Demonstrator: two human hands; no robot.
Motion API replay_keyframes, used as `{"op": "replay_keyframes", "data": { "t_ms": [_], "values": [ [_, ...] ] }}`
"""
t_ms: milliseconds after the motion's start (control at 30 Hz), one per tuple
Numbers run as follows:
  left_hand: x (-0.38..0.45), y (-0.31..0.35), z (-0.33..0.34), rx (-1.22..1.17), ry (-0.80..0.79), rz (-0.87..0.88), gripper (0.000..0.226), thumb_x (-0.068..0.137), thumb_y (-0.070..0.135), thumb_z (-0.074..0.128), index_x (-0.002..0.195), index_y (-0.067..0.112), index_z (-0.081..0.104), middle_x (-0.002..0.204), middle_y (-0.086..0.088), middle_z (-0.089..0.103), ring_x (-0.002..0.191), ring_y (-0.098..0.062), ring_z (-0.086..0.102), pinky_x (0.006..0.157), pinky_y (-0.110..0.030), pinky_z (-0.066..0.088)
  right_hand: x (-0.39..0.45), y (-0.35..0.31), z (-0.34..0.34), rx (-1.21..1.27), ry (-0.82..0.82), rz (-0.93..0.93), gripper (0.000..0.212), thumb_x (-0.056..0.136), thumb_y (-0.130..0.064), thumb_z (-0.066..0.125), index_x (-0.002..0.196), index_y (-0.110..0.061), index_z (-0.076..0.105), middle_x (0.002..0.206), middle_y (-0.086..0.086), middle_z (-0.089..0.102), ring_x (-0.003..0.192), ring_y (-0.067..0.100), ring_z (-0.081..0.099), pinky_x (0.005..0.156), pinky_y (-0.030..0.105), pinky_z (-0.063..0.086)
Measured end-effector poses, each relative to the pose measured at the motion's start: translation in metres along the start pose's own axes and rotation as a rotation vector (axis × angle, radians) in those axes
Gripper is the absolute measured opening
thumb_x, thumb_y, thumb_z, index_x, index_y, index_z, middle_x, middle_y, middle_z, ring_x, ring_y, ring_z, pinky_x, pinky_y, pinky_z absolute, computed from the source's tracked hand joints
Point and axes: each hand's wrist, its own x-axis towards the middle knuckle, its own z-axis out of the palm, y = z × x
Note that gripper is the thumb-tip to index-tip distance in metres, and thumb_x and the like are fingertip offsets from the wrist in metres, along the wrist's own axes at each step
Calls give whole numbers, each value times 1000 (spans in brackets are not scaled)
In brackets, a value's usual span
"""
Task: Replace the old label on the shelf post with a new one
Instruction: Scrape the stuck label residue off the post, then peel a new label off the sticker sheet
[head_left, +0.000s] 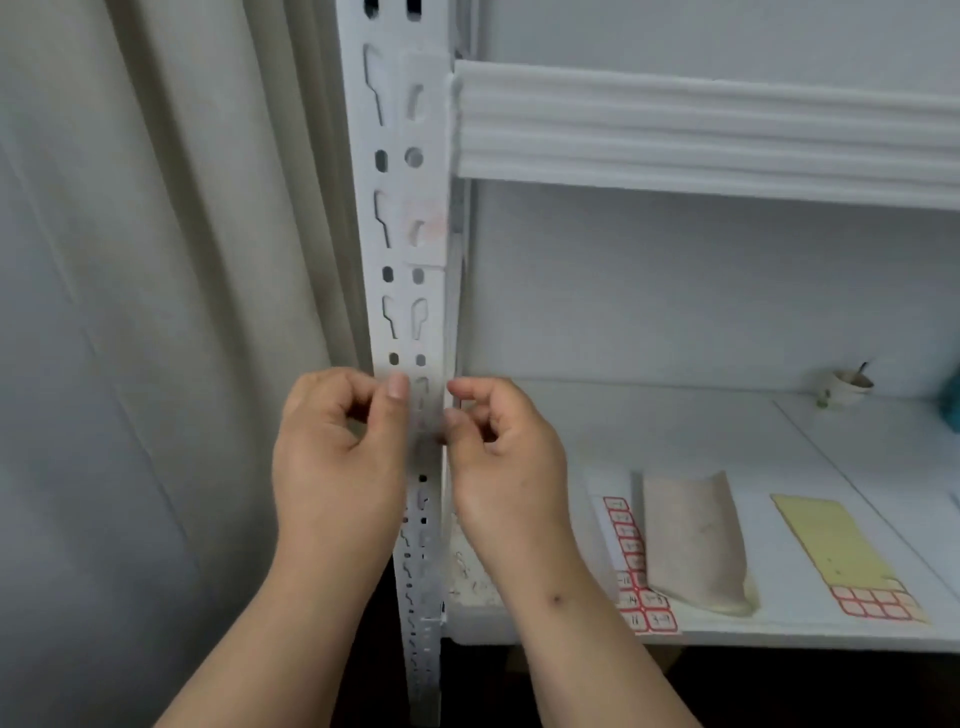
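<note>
Both forearms rise toward the shelf post (410, 312), where left hand (337, 447) and right hand (498, 441), fingers curled, pinch a pale label (427, 410); peeling slowly toward twelve o'clock should avoid tearing.

A curtain (156, 312) hangs left of the shelf post (410, 260); to its right, 2 label sheets (636, 571) (852, 561) flank a paper pouch (693, 540) on the lower shelf (675, 431).

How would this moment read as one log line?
left hand: at shelf post | right hand: pinching label | sticker sheets: on shelf
</note>
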Motion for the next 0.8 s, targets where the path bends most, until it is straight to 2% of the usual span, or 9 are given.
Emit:
{"op": "replay_keyframes", "data": {
  "t_ms": [100, 200, 267, 367, 533, 600, 667, 733, 800],
  "values": [
    [-20, -14, 6, 45, -60, -60, 19, 87, 19, 69, 88, 34, 58, 96, 6, 60, 75, 7, 54, 65, -12, 37, -13, 19, -4, -108, -54, -18, 36, 86, -1, 52, 104, -32, 59, 103, -20, 55, 90, -5, 57, 73, 3, 43],
    [-36, -23, 10, 34, -110, -108, 14, 89, 21, 67, 79, 29, 62, 79, 7, 66, 63, 3, 54, 62, -20, 40, -21, 34, -8, -98, -40, 65, 9, 87, -29, 64, 81, -32, 58, 78, -17, 62, 70, -1, 58, 62, 13, 46],
    [-44, -29, 16, 31, -150, -146, 18, 90, 22, 66, 72, 26, 63, 66, 11, 66, 55, 2, 53, 55, -17, 41, -26, 47, -12, -97, -30, 108, 23, 85, -41, 64, 69, -28, 55, 65, -17, 60, 58, 2, 54, 54, 20, 45],
    [-54, -36, 25, 68, -230, -186, 19, 94, 22, 62, 76, 25, 65, 63, 4, 65, 53, 0, 53, 48, -9, 41, -33, 62, -23, -139, 6, 126, 21, 90, -35, 59, 73, -24, 59, 65, -9, 62, 62, 5, 57, 60, 28, 49],
    [-72, -55, 47, 170, -438, -201, 27, 100, 14, 50, 108, 36, 62, 93, 10, 64, 78, 0, 58, 60, -6, 41, -41, 95, -46, -228, 56, 157, 24, 95, -13, 48, 108, -29, 61, 95, -13, 62, 92, 3, 61, 81, 21, 51],
    [-78, -63, 56, 219, -521, -155, 39, 98, 8, 51, 113, 44, 54, 104, 18, 56, 84, 4, 55, 64, -6, 40, -42, 107, -59, -256, 121, 151, 21, 93, -13, 53, 104, -28, 61, 98, -14, 60, 92, 2, 59, 79, 16, 48],
    [-82, -67, 66, 269, -566, -136, 30, 97, 15, 56, 108, 43, 54, 106, 21, 53, 85, 5, 55, 65, -7, 40, -40, 121, -74, -237, 221, 193, 6, 91, -22, 59, 88, -26, 62, 87, -12, 63, 81, 3, 60, 71, 17, 47],
    [-83, -70, 75, 306, -585, -141, 7, 97, 28, 58, 91, 30, 62, 101, 17, 57, 87, 5, 55, 66, -8, 38, -38, 138, -91, -198, 329, 287, 15, 90, -28, 61, 76, -24, 60, 73, -7, 64, 71, 9, 59, 64, 22, 45],
    [-84, -77, 85, 333, -605, -132, 23, 97, 34, 56, 81, 18, 65, 95, 10, 61, 87, -1, 56, 67, -9, 38, -40, 156, -109, -187, 388, 384, 21, 93, -31, 56, 75, -21, 59, 71, -5, 64, 69, 12, 60, 61, 23, 43]
  ]
}}
